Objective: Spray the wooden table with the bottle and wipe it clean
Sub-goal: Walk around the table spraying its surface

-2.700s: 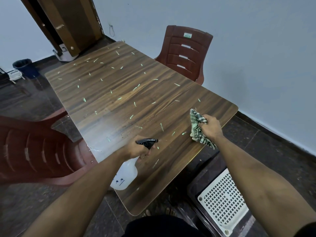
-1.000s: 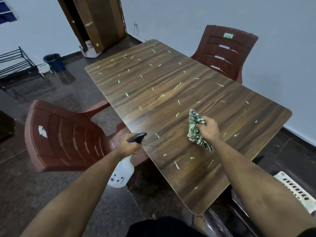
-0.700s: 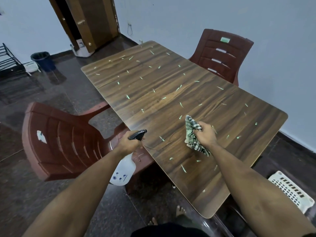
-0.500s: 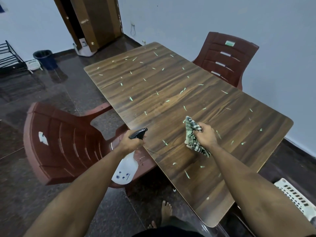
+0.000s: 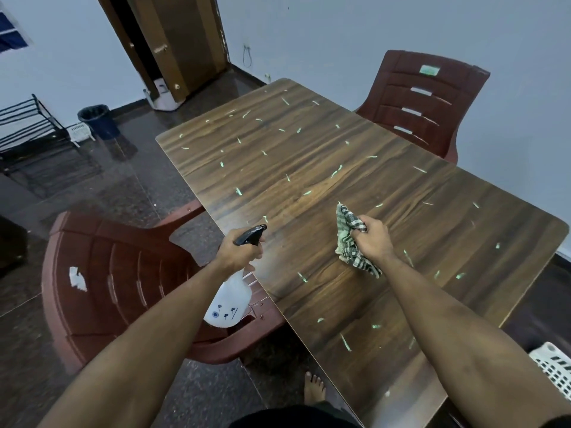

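Note:
A long wooden table (image 5: 309, 156) runs away from me, strewn with several small pale green scraps. My left hand (image 5: 239, 253) grips a white spray bottle (image 5: 230, 302) by its black trigger head, held at the table's left edge with the nozzle aimed over the top. A faint mist hangs just past the nozzle. My right hand (image 5: 372, 239) is closed on a bunched green-and-white checked cloth (image 5: 349, 239), which rests on the tabletop near its middle.
A red-brown plastic chair (image 5: 102, 282) stands at the table's left side beneath the bottle, another chair (image 5: 423, 97) at the far right. A white basket (image 5: 553, 366) sits low right. A dark bin (image 5: 97, 120), a black rack (image 5: 27, 125) and a wooden door (image 5: 182, 41) lie beyond. My bare foot (image 5: 313, 390) is near the table.
I have stepped leftward along the table, so both hands now sit nearer its middle. The bottle has moved to the left edge, and a faint mist has appeared at its nozzle.

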